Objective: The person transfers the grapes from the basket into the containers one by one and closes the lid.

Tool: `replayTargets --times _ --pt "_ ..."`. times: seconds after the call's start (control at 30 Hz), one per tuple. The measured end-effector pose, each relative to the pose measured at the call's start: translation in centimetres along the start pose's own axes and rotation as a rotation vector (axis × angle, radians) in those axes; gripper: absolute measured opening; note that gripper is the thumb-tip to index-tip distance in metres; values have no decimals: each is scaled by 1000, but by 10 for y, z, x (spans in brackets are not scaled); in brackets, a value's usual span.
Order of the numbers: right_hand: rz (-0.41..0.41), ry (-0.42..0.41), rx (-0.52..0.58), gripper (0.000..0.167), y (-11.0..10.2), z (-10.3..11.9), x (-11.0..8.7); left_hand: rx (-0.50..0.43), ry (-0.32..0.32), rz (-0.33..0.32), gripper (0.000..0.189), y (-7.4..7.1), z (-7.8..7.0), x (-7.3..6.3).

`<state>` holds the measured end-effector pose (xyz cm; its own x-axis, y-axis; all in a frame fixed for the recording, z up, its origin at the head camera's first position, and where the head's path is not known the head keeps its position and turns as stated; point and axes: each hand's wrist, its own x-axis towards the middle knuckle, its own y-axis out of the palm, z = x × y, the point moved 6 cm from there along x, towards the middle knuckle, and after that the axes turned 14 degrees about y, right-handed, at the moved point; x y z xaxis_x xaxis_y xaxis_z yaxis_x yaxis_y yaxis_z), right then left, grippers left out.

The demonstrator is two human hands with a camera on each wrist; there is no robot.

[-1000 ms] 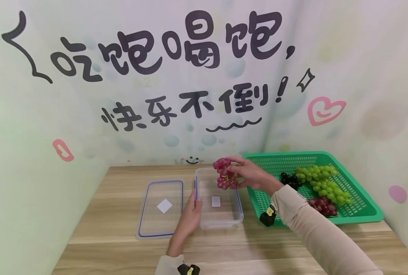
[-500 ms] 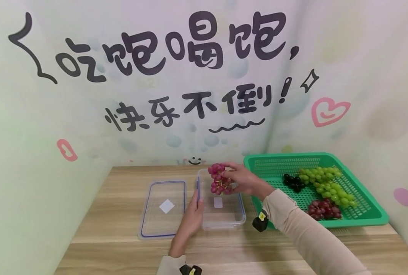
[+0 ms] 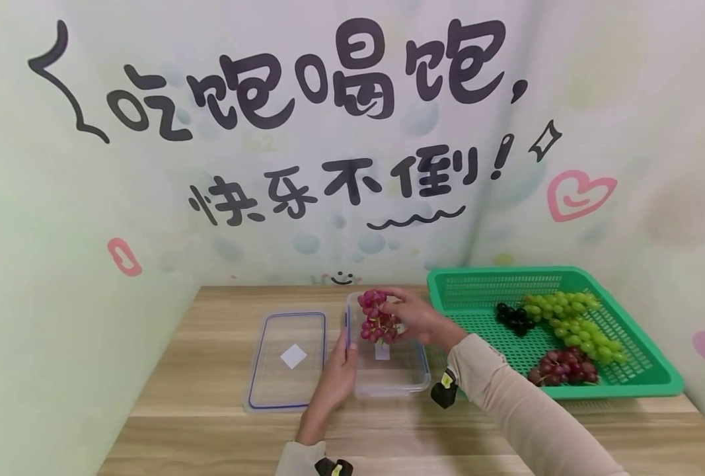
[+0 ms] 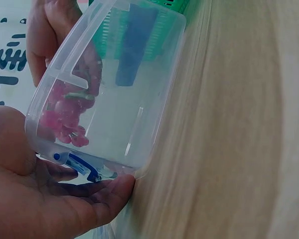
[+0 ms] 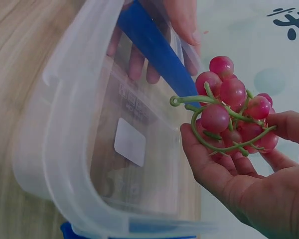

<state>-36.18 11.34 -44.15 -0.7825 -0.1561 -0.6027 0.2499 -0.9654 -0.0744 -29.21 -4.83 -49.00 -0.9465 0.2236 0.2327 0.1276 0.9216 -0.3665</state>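
Observation:
A bunch of pink-red grapes (image 3: 372, 318) with green stems hangs from the fingers of my right hand (image 3: 420, 320), above the clear plastic container (image 3: 390, 389). The right wrist view shows the hand under and around the grapes (image 5: 231, 94), beside the container's rim (image 5: 65, 129). At the container's left side, my left hand (image 3: 337, 378) holds the wall. Its fingers lie along the outside by the blue-edged latch (image 4: 82, 164), thumb up at the rim. A white label (image 5: 129, 142) shows on the container's floor.
The clear lid (image 3: 271, 380) with a blue seal lies on the wooden table (image 3: 180, 370) left of the container. A green basket (image 3: 620, 391) stands right, holding black grapes (image 3: 514, 318), green grapes (image 3: 578, 324) and dark red grapes (image 3: 563, 367). A printed wall (image 3: 304, 251) rises behind.
My right hand has brought the pink-red grapes left and slightly lower over the container. The left hand keeps its hold on the wall. The head view has turned slightly left.

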Motion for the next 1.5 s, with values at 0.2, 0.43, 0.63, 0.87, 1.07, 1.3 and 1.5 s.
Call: replayTargets --times 0.2,0.43,0.63,0.87,1.07,1.3,1.5 --pt "-25 24 5 43 4 -4 4 9 7 3 54 1 -1 0" --pt "-36 29 -32 45 9 -7 7 10 -4 8 55 1 -1 0" --pt "-58 32 -67 44 13 -9 11 5 3 14 55 0 -1 0" --pt "-87 13 -120 44 22 -13 12 0 0 19 55 0 0 0" --pt "-76 44 -130 39 25 -17 14 -9 -5 37 55 1 1 0" --pt "-46 104 -150 48 30 -20 14 -5 -19 45 55 1 2 1" --pt "-25 120 -159 50 32 -21 11 1 -16 45 55 1 1 1"
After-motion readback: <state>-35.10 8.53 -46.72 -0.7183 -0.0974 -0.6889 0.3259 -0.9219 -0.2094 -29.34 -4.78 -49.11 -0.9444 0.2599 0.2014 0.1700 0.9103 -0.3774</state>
